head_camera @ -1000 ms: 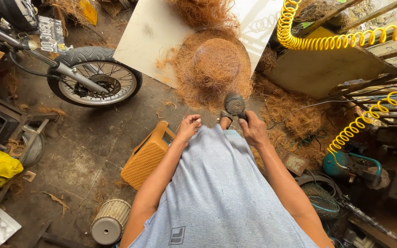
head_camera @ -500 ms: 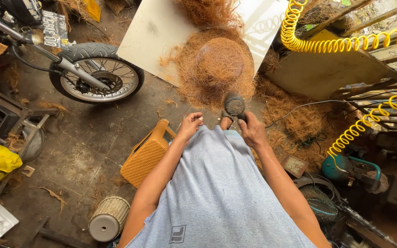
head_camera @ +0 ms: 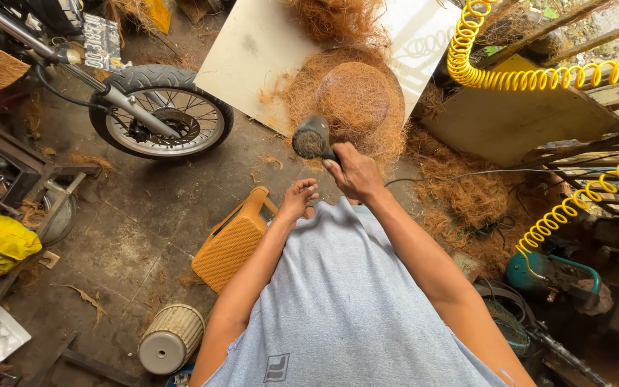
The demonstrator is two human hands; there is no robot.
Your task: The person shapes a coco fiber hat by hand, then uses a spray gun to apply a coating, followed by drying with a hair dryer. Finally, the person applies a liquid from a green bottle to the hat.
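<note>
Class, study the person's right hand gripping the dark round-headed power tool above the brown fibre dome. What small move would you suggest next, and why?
Probably lower the dark round-headed power tool a little toward the brown coconut-fibre dome. The right hand holds it just short of the dome's near edge, apparently not touching, while the left hand rests empty at the grey shirt, so nothing steadies the dome: a gentle approach seems wise.

One motorcycle wheel (head_camera: 160,113), two yellow coiled hoses (head_camera: 517,72), one orange stool (head_camera: 232,240).

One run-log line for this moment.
right hand: grips hair dryer | left hand: empty, at shirt hem | dryer over coir hat
</note>
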